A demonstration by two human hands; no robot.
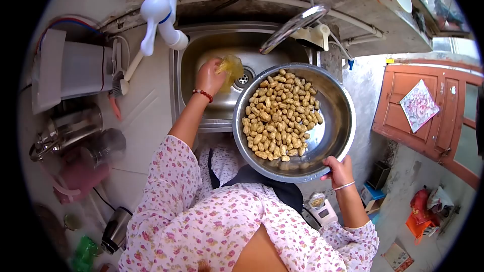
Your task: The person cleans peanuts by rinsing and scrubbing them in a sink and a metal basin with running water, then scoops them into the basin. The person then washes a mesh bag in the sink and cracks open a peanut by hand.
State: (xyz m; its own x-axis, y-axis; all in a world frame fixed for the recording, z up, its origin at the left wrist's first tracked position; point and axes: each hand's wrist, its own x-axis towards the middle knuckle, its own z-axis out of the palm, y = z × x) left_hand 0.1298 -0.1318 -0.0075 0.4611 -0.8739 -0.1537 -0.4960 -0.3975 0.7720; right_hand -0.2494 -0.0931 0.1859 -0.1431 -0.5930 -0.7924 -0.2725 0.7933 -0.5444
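Observation:
My left hand, with a red bead bracelet on the wrist, is over the metal sink. Its fingers are closed on a crumpled, see-through yellow bag beside the drain. Whether the bag holds anything I cannot tell. My right hand grips the near right rim of a large steel basin. In the basin, unshelled peanuts are heaped toward the left side. The basin covers the sink's right front part.
A white tap stands behind the sink. A shiny round lid leans at its back right. On the left counter are a brush, a grey container and a kettle. A reddish cabinet is to the right.

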